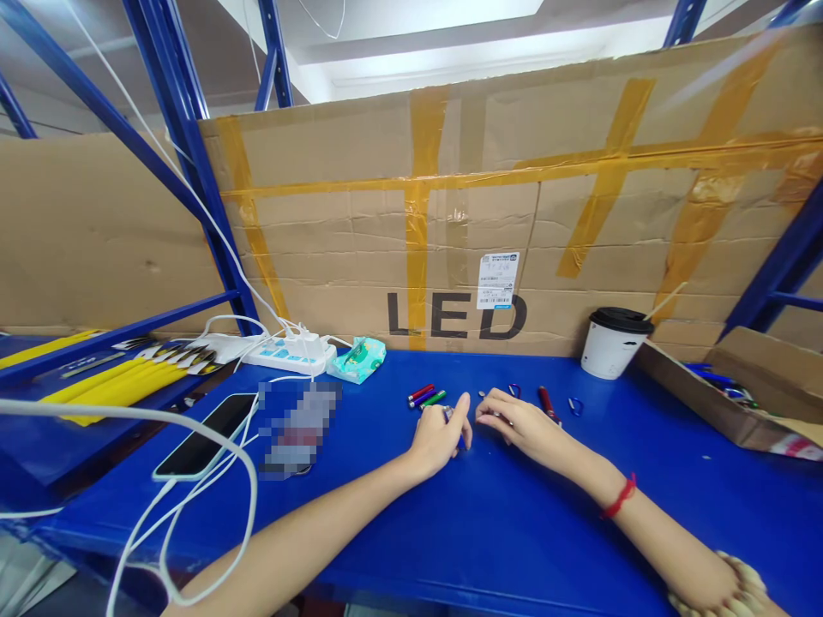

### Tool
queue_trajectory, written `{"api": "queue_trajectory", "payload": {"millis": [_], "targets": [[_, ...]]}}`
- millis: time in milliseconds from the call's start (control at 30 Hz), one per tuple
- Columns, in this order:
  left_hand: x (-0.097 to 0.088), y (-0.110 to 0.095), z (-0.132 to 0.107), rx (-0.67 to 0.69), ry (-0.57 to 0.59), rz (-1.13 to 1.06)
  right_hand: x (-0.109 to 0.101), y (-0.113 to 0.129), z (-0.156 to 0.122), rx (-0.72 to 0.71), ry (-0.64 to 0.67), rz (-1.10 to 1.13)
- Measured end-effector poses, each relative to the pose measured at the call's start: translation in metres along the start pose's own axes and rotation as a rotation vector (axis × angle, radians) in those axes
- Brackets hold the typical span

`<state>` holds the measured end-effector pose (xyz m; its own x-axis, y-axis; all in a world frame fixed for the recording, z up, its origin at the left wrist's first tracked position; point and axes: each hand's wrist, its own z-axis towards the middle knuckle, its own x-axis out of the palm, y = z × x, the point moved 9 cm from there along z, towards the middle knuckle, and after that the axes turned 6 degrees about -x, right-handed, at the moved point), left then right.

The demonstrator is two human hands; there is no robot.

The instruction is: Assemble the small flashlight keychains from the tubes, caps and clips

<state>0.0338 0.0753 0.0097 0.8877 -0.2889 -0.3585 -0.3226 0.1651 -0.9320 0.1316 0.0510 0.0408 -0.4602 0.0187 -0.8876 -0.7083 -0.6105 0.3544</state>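
Observation:
My left hand point(439, 439) is closed around a small blue cylinder with a shiny end point(448, 414), mostly hidden by the fingers. Just right of it, my right hand point(514, 418) has its fingers curled together over the blue table; whatever they pinch, if anything, is too small to name. Beyond my left hand lie a red cylinder point(421, 389), a purple one point(423, 398) and a green one point(434, 399), side by side. Past my right hand are a dark red cylinder point(546, 401) and two small blue carabiners, one point(575, 406) to the right and another point(514, 390) behind the fingers.
A lidded paper cup point(608, 347) stands at the back right beside an open cardboard box point(720, 411) of small blue items. On the left are a phone point(206, 437), white cables, a power strip point(289, 353) and a green packet point(357, 360). Taped cardboard point(360, 257) walls the back.

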Motion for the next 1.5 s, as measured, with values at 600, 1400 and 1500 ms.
{"api": "queue_trajectory", "payload": {"millis": [600,1400,1500], "targets": [[-0.011,-0.013,-0.005,0.036,-0.142,0.24,-0.004,-0.007,0.001,0.04,0.03,-0.085],[-0.011,-0.02,-0.005,0.134,-0.176,0.355,-0.019,-0.021,-0.006,0.366,-0.325,0.635],[-0.005,-0.022,-0.005,0.181,-0.132,0.393,-0.015,-0.017,-0.006,0.361,-0.303,0.715]]}}
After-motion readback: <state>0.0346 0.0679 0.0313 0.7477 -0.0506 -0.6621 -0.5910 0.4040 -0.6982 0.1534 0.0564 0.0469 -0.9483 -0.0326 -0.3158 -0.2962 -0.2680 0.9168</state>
